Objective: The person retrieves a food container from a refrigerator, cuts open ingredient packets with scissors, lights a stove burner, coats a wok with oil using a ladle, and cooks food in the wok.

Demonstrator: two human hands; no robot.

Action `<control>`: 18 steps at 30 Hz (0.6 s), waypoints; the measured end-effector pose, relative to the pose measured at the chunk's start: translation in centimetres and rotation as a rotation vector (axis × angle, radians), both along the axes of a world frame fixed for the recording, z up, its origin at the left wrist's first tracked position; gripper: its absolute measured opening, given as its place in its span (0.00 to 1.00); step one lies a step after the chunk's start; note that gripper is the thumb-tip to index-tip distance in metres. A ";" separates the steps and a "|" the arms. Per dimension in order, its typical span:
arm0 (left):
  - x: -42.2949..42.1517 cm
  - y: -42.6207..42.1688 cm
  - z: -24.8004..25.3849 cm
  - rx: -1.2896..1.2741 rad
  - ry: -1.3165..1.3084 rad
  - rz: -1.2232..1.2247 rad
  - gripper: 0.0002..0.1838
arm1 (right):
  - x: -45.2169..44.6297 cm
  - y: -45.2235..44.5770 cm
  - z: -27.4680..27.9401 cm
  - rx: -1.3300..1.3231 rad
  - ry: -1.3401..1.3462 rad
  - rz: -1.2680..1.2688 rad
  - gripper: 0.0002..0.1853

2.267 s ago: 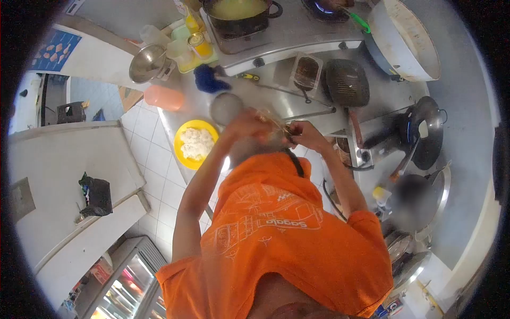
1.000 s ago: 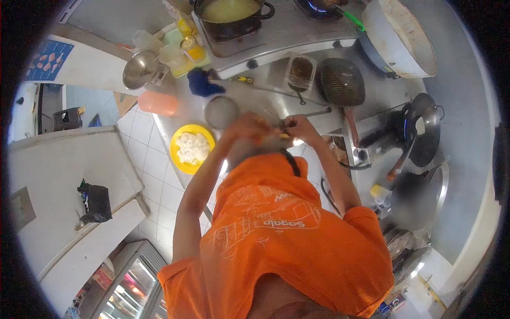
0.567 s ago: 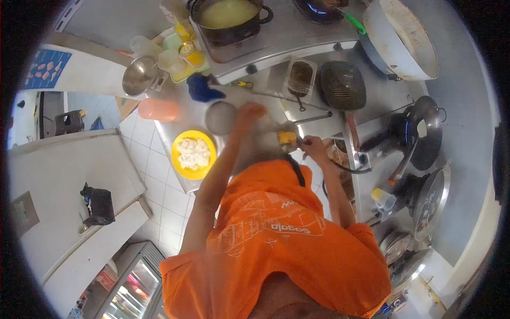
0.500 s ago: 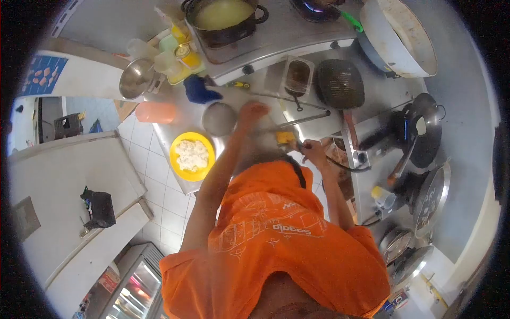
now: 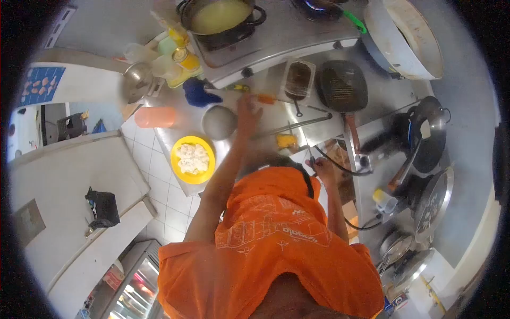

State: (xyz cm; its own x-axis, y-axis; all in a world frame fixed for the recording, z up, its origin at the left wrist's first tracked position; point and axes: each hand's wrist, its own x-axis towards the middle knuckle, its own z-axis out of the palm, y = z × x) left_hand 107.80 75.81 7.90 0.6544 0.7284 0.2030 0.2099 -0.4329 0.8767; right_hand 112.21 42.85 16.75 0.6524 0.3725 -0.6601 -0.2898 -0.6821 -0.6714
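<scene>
My left hand [image 5: 248, 114] is over the counter between the grey round bowl [image 5: 219, 123] and an orange object [image 5: 265, 99], its fingers apart and nothing visible in them. A yellow food piece [image 5: 286, 141] lies near the counter's front edge, between my hands. Lower and to the right, my right hand [image 5: 322, 168] is closed around a thin, dark object too small to identify. White food [image 5: 193, 158] rests on a yellow plate [image 5: 177, 171] left of the bowl.
A ridged pan [image 5: 342, 87] and a clear container [image 5: 298, 81] sit beyond my hands. Farther back are a pot [image 5: 220, 18] and a large pale pan [image 5: 409, 40]. A blue cloth [image 5: 201, 93] and pink container [image 5: 155, 117] stand left; a wok [image 5: 429, 133] is right.
My hands, together around something earlier, have parted. My left hand has moved farther over the counter, and my right hand has drawn back rightward. The yellow piece and orange object now show.
</scene>
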 end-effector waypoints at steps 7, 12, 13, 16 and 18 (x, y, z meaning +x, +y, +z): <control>-2.4 4.8 1.0 0.102 0.018 0.152 0.16 | 0.6 1.9 -0.4 0.028 0.015 0.000 0.20; -2.1 3.9 1.6 -0.078 0.172 -0.066 0.13 | 0.0 0.4 -2.3 0.096 -0.063 -0.074 0.19; -2.2 3.1 3.1 0.068 0.202 -0.143 0.13 | -0.3 0.4 -2.5 0.130 -0.163 -0.063 0.20; -3.0 -1.9 8.4 -0.181 0.571 -0.494 0.18 | -1.2 0.7 -4.6 0.358 -0.125 -0.152 0.37; -4.0 -5.1 3.4 0.242 0.400 -0.618 0.22 | -1.2 0.9 -7.5 0.581 0.063 -0.399 0.36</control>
